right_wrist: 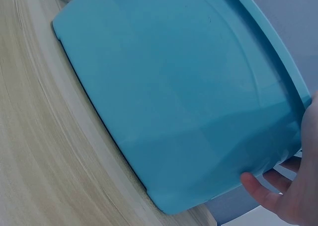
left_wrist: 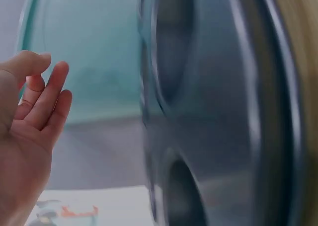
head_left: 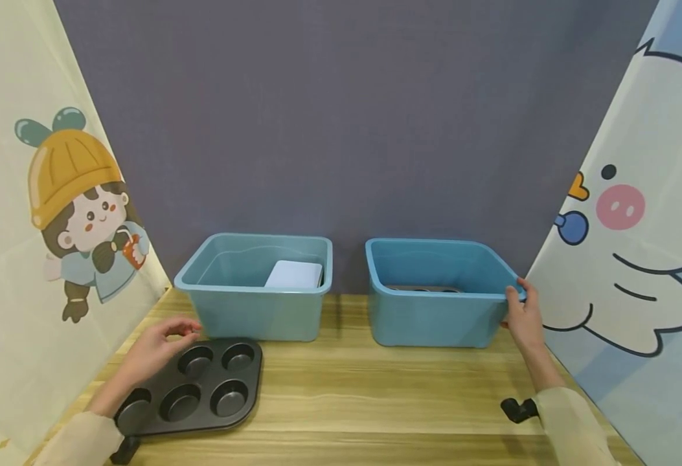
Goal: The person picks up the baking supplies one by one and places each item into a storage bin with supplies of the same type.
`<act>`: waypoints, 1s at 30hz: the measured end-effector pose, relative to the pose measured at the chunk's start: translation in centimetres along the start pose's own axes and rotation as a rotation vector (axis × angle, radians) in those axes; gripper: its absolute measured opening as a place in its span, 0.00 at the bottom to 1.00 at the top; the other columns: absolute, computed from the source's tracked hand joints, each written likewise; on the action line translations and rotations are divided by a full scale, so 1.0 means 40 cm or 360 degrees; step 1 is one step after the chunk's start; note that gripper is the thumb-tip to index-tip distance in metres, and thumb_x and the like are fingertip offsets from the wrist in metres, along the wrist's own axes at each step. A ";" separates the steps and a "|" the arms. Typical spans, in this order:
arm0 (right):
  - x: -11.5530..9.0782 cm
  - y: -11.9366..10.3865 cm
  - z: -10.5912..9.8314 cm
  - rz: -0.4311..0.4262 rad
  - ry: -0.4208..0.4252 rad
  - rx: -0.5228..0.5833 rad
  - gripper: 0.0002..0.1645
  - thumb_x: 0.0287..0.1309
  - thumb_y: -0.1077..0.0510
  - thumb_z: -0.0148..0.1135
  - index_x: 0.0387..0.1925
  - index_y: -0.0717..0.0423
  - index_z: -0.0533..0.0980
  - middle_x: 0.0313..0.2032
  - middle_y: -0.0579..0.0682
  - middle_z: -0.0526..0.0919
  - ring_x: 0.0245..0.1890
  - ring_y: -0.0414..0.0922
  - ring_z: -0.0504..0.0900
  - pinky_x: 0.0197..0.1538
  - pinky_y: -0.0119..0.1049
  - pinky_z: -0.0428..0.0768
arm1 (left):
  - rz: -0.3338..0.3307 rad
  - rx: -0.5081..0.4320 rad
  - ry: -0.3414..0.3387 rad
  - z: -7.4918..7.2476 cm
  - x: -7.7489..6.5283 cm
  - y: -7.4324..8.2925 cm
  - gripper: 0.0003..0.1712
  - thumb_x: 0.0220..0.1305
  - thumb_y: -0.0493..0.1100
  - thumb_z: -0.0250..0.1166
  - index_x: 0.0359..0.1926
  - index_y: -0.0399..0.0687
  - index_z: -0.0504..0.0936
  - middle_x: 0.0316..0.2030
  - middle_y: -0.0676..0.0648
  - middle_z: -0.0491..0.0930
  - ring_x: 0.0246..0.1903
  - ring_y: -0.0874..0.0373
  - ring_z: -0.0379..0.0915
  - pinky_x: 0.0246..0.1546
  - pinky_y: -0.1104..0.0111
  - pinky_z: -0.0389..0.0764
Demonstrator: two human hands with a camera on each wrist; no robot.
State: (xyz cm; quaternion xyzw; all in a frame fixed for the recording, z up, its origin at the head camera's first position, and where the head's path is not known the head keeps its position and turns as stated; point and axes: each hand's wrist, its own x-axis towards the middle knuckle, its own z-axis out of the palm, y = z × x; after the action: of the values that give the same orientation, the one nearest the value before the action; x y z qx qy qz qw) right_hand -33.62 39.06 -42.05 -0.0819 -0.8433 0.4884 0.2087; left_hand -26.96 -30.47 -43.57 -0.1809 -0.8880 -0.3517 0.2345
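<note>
A dark muffin pan [head_left: 205, 387] with several round cups lies on the table at the left front. My left hand [head_left: 162, 346] is above its far left part, thumb and fingers loosely bent with nothing between them; in the left wrist view the hand [left_wrist: 35, 102] is apart from the pan [left_wrist: 213, 136]. On the right stands a blue plastic bin [head_left: 434, 320], with a dark pan-like thing [head_left: 425, 288] partly showing inside. At its right front corner my right hand [head_left: 524, 318] grips the rim, some fingers below it on the outside wall.
A second, paler blue-green bin [head_left: 253, 314] stands left of the first, behind the muffin pan, holding a white flat-topped thing [head_left: 294, 274]. A grey curtain [head_left: 352, 129] hangs behind the wooden table [head_left: 375, 401]. Printed cloths border both sides.
</note>
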 end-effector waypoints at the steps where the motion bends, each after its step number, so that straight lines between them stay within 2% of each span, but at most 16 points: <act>1: 0.000 -0.001 -0.001 0.0002 -0.0002 -0.0007 0.42 0.74 0.35 0.31 0.79 0.49 0.41 0.63 0.70 0.63 0.46 0.55 0.72 0.33 0.36 0.82 | -0.0030 0.0012 0.0008 -0.006 -0.004 -0.011 0.07 0.59 0.33 0.70 0.40 0.43 0.85 0.33 0.47 0.85 0.33 0.75 0.74 0.36 0.79 0.75; 4: 0.000 -0.003 -0.004 0.0006 0.0004 -0.0039 0.42 0.73 0.34 0.31 0.79 0.49 0.42 0.57 0.69 0.66 0.36 0.51 0.74 0.33 0.35 0.82 | -0.0132 0.0032 0.0016 -0.023 -0.014 -0.044 0.06 0.61 0.35 0.69 0.40 0.41 0.85 0.34 0.46 0.86 0.34 0.77 0.74 0.34 0.80 0.74; 7: 0.000 -0.006 -0.004 0.0004 0.0007 -0.0051 0.42 0.73 0.33 0.31 0.79 0.48 0.42 0.52 0.66 0.67 0.32 0.47 0.73 0.33 0.35 0.82 | -0.0217 0.0052 0.0016 -0.039 -0.026 -0.076 0.05 0.62 0.38 0.69 0.39 0.41 0.86 0.33 0.48 0.86 0.34 0.78 0.74 0.32 0.80 0.74; 12: 0.001 -0.004 0.000 0.0005 0.0004 -0.0039 0.42 0.73 0.34 0.32 0.79 0.49 0.42 0.54 0.65 0.67 0.35 0.48 0.72 0.35 0.37 0.83 | -0.0297 0.0085 0.0041 -0.062 -0.044 -0.118 0.06 0.62 0.38 0.69 0.39 0.40 0.85 0.32 0.50 0.86 0.33 0.80 0.74 0.31 0.82 0.74; 17: 0.001 0.000 0.001 0.0027 0.0008 -0.0028 0.41 0.73 0.34 0.32 0.79 0.47 0.42 0.50 0.63 0.68 0.37 0.48 0.72 0.34 0.35 0.83 | -0.0326 0.0092 0.0097 -0.079 -0.052 -0.155 0.12 0.60 0.35 0.70 0.44 0.34 0.82 0.28 0.53 0.79 0.29 0.77 0.70 0.29 0.81 0.71; 20: -0.001 0.000 0.003 0.0025 0.0005 -0.0007 0.41 0.74 0.35 0.32 0.79 0.47 0.43 0.50 0.64 0.67 0.41 0.50 0.72 0.32 0.33 0.82 | -0.0351 0.0084 0.0045 -0.089 -0.059 -0.170 0.19 0.59 0.37 0.72 0.49 0.32 0.80 0.31 0.50 0.78 0.31 0.78 0.69 0.31 0.81 0.72; 23: -0.003 -0.001 0.003 0.0018 0.0006 0.0008 0.41 0.74 0.35 0.32 0.79 0.48 0.42 0.55 0.67 0.66 0.46 0.54 0.72 0.31 0.30 0.80 | -0.0412 0.0128 -0.0078 -0.100 -0.065 -0.174 0.24 0.59 0.42 0.73 0.52 0.31 0.79 0.40 0.41 0.81 0.37 0.79 0.68 0.36 0.77 0.75; 25: -0.004 -0.003 0.002 0.0019 0.0009 0.0004 0.41 0.74 0.34 0.32 0.79 0.48 0.42 0.56 0.68 0.66 0.48 0.55 0.72 0.30 0.29 0.79 | -0.0441 0.0165 -0.0182 -0.107 -0.067 -0.173 0.28 0.59 0.45 0.72 0.54 0.30 0.78 0.46 0.34 0.81 0.43 0.69 0.74 0.38 0.69 0.76; 27: -0.003 -0.002 0.001 0.0019 0.0008 0.0005 0.41 0.74 0.34 0.31 0.79 0.48 0.42 0.58 0.68 0.65 0.49 0.56 0.72 0.30 0.29 0.79 | -0.0475 0.0194 -0.0273 -0.112 -0.069 -0.174 0.31 0.60 0.48 0.72 0.56 0.30 0.76 0.50 0.29 0.79 0.47 0.53 0.77 0.40 0.64 0.77; 30: -0.003 -0.002 0.002 0.0013 0.0012 0.0015 0.41 0.74 0.34 0.32 0.79 0.48 0.42 0.60 0.69 0.65 0.49 0.57 0.71 0.30 0.29 0.79 | -0.0494 0.0177 -0.0387 -0.115 -0.078 -0.183 0.34 0.61 0.48 0.71 0.59 0.27 0.74 0.54 0.26 0.76 0.51 0.32 0.73 0.42 0.60 0.76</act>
State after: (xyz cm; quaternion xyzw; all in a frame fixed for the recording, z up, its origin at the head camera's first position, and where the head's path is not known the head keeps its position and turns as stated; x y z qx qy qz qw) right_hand -33.56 38.90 -42.04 -0.0863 -0.8398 0.4930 0.2103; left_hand -26.62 -39.26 -46.24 -0.0697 -0.9451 -0.3095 0.0780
